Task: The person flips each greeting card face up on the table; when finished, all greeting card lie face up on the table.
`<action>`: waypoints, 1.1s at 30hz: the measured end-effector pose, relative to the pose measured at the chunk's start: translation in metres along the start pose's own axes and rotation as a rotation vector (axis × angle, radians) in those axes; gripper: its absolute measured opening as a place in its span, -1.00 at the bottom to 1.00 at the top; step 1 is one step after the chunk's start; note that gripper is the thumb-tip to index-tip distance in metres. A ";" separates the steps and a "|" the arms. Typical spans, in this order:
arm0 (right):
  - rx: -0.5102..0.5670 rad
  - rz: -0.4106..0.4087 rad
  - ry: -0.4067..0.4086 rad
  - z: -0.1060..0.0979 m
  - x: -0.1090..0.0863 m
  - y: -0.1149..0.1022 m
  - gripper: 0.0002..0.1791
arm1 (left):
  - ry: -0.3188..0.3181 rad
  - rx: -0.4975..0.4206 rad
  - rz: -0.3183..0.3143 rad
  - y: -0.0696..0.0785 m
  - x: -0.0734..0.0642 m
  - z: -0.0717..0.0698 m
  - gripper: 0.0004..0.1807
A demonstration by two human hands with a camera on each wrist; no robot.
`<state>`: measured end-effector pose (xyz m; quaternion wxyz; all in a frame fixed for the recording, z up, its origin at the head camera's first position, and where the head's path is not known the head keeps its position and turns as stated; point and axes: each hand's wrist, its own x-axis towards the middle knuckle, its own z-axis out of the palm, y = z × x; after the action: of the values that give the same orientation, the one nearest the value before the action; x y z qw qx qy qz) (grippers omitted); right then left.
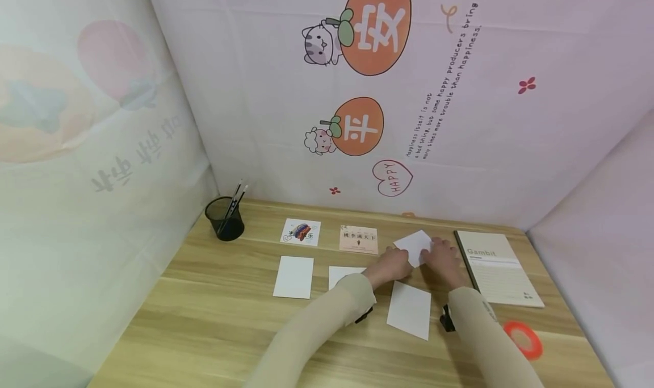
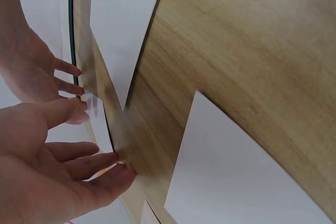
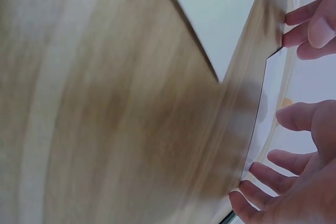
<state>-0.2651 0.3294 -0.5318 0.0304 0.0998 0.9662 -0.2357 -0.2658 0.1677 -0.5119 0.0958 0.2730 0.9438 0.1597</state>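
A blank white card [image 1: 415, 245] lies turned at an angle on the table, between both hands near the back wall. My left hand [image 1: 393, 264] is at its left corner, with fingertips [image 2: 123, 177] down on the wood right beside the card's edge. From the other side, my right hand [image 1: 443, 260] touches the card's right edge, its fingers [image 3: 270, 179] loosely extended and its thumb apart from them. Below the hands sits another white card [image 1: 410, 309]. One more white card [image 1: 344, 274] is partly hidden by the left forearm.
Two printed cards, one white [image 1: 300, 232] and one pinkish [image 1: 359, 239], lie left of the hands, above a blank card [image 1: 293, 277]. A black mesh pen holder [image 1: 225, 218] stands back left. A notebook [image 1: 498, 268] and a red tape roll [image 1: 523, 340] are at right.
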 end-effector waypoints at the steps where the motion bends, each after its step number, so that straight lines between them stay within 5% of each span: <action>1: 0.006 0.005 -0.004 0.000 0.000 0.000 -0.33 | 0.003 -0.003 -0.001 0.000 0.000 0.000 -0.78; 13: 0.042 0.066 0.045 -0.001 -0.003 0.000 -0.39 | 0.018 -0.067 -0.031 -0.002 -0.002 0.003 -0.78; 26: 0.214 -0.019 0.254 -0.008 -0.009 0.007 -0.60 | 0.008 -0.035 -0.012 -0.002 -0.006 0.004 -0.68; 33: 0.280 -0.017 0.285 -0.014 -0.012 0.008 -0.63 | 0.034 -0.040 -0.041 0.000 -0.006 0.006 -0.72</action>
<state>-0.2518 0.3409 -0.5220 -0.1227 0.1272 0.9193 -0.3516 -0.2591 0.1656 -0.5176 0.0884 0.2491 0.9472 0.1814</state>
